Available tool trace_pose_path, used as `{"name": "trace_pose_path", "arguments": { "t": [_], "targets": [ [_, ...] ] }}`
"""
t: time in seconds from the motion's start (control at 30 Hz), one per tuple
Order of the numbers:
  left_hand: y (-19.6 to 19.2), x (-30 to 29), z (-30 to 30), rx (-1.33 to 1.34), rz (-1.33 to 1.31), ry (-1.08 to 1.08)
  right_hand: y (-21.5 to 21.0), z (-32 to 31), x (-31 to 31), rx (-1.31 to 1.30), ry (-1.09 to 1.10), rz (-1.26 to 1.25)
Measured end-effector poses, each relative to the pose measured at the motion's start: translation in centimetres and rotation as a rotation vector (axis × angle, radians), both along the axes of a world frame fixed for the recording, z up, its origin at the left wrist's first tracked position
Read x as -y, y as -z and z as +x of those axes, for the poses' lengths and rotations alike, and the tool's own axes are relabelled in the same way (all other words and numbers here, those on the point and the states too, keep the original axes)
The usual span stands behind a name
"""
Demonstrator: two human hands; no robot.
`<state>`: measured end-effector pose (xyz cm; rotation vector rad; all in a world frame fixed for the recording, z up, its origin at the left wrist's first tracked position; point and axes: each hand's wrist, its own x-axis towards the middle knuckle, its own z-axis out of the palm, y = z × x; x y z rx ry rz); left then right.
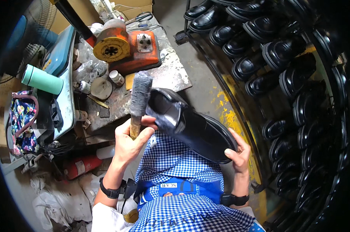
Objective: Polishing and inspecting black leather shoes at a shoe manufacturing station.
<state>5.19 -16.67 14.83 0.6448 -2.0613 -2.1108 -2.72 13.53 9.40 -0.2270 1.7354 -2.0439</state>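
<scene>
On my feed: left hand (133, 141) clasps fuzzy grey tool (141, 94), right hand (238, 154) pinches black shoe (200, 133) at its toe, above checked apron (163, 160) | orange machine (133, 58) on bench (177, 71); shoe-laden rack (214, 69) rightward | white jar (116, 77), contents hidden from me.

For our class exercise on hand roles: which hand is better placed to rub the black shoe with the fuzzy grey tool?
Probably the left hand: it grips the fuzzy grey tool by its handle, close to the heel end of the black shoe. The right hand holds that shoe's toe end.
</scene>
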Motion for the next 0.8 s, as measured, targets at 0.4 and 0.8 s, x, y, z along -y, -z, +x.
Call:
{"name": "trace_pose_path", "arguments": {
  "t": [0.4,0.8],
  "targets": [
    [-1.1,-2.8,-1.0,0.067,-0.276,0.396,-4.4,-0.5,1.1,-0.969,0.109,0.938],
    [-0.6,-4.2,0.4,-0.126,-0.432,0.337,-4.1,4.3,7.9,0.202,0.175,0.066]
  ]
}}
